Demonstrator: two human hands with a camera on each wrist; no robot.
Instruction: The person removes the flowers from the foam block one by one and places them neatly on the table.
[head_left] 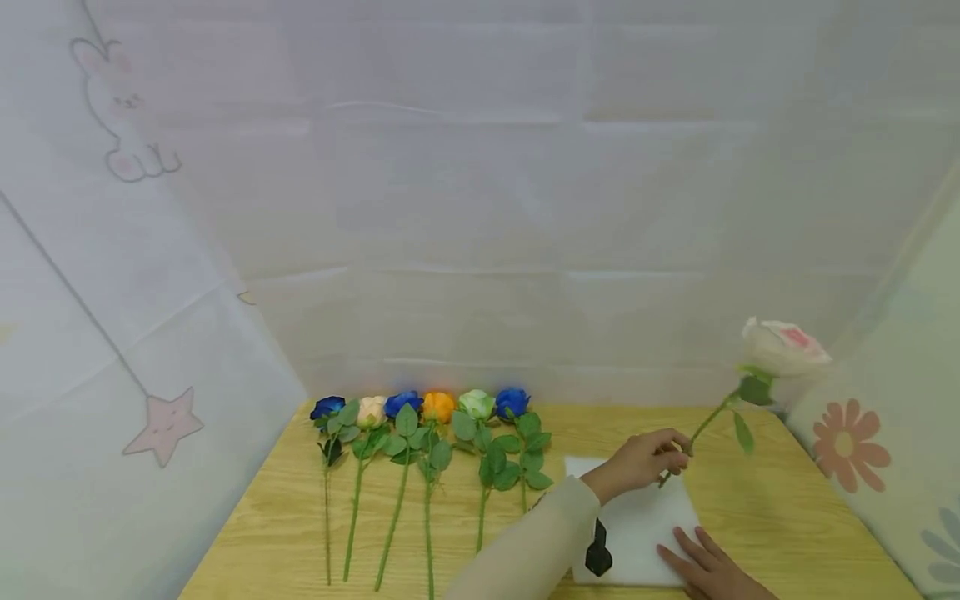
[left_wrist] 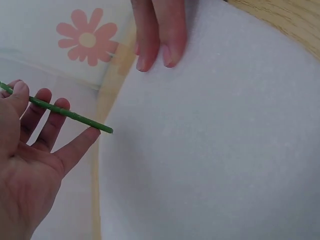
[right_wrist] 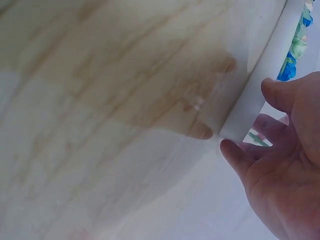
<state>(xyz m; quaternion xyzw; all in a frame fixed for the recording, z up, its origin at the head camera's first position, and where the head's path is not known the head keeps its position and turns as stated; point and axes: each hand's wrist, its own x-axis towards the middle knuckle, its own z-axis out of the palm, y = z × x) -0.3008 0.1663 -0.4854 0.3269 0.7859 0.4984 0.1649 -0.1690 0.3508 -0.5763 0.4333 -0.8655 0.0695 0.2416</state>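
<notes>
A white rose with a pink centre (head_left: 787,348) is held up over the right side of the table. My left hand (head_left: 647,457) pinches its green stem (left_wrist: 75,116) near the lower end; in the left wrist view the cut tip sticks out past the fingers. Beneath lies a white foam slab (head_left: 637,533). My right hand (head_left: 708,567) rests on the slab's near right corner, its fingers fairly straight. In the right wrist view, fingers and thumb touch the slab's edge (right_wrist: 255,92).
Several roses lie in a row on the wooden table (head_left: 262,517) to the left: blue (head_left: 512,402), pale green (head_left: 476,404), orange (head_left: 438,407) and cream (head_left: 371,411) among them. A black object (head_left: 598,554) shows beside the left sleeve. White patterned sheets (head_left: 465,208) surround the table.
</notes>
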